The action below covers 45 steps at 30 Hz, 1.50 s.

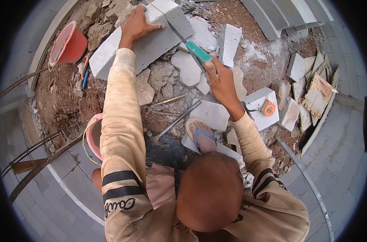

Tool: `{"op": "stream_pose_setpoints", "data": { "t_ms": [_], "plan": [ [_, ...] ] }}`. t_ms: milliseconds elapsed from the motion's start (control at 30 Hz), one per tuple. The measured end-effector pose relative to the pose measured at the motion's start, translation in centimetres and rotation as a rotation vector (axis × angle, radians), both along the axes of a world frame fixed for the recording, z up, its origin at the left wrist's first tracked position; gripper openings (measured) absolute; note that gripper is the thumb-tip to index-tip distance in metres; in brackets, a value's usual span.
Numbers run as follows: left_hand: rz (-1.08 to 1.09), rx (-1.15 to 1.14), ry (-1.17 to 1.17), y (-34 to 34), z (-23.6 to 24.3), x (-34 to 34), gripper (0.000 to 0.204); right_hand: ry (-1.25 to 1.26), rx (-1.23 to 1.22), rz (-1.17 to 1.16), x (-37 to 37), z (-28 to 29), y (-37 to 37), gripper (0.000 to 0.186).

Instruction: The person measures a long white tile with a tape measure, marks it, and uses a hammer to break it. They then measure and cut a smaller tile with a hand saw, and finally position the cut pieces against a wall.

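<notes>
My left hand [138,25] grips the top of a long white stone block [111,56] with curled fingers, near its upper edge. My right hand [219,80] holds the turquoise handle [199,51] of a long, thin dark metal tool [169,25], which runs diagonally across the block's right part toward its top edge. Broken white slabs [185,66] lie on the rubble around and below the block. A hammer [175,121] and a brass-coloured rod [169,100] lie between my arms, near my sandalled foot [201,133].
An orange tape measure [268,107] rests on a white piece at the right, beside stacked offcuts [318,97]. Red buckets [72,44] and a blue-handled tool [85,78] are at the left, with rebar [38,149]. Grey panels [286,16] lean at upper right; a metal strip [308,181] lies lower right.
</notes>
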State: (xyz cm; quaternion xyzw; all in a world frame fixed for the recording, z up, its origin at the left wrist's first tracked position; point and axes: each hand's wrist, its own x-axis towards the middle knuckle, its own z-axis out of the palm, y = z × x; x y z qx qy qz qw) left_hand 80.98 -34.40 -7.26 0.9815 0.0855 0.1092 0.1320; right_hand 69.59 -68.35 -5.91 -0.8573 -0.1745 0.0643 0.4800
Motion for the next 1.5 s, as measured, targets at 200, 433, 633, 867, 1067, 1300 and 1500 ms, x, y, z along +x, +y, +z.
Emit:
{"op": "stream_pose_setpoints", "data": {
  "t_ms": [200,433,633,867,1067,1300,1500],
  "plan": [
    [0.001,-0.023,-0.031,0.4,-1.0,0.2,0.099,0.145,0.031,-0.019,-9.9,5.1,-9.9,0.073],
    [0.026,-0.023,0.034,-0.6,1.4,-0.2,0.098,0.043,-0.023,0.053,5.2,2.3,5.0,0.053],
    [-0.035,-0.032,-0.04,0.7,-0.4,0.5,0.099,0.243,0.157,0.023,-8.4,4.1,-8.4,0.069],
    [-0.03,-0.052,-0.043,0.2,0.1,0.3,0.099,-0.054,0.04,0.007,0.6,2.4,1.2,0.062],
    [-0.054,-0.088,0.023,0.3,1.0,0.6,0.101,0.179,0.077,0.009,-1.7,1.3,-1.9,0.062],
    [-0.011,-0.029,-0.026,0.6,-0.2,0.2,0.097,0.328,0.243,0.011,-6.1,6.3,-6.1,0.069],
    [-0.017,-0.122,0.004,0.3,0.1,0.3,0.1,0.04,0.099,0.032,4.8,-1.2,4.8,0.053]
  ]
}}
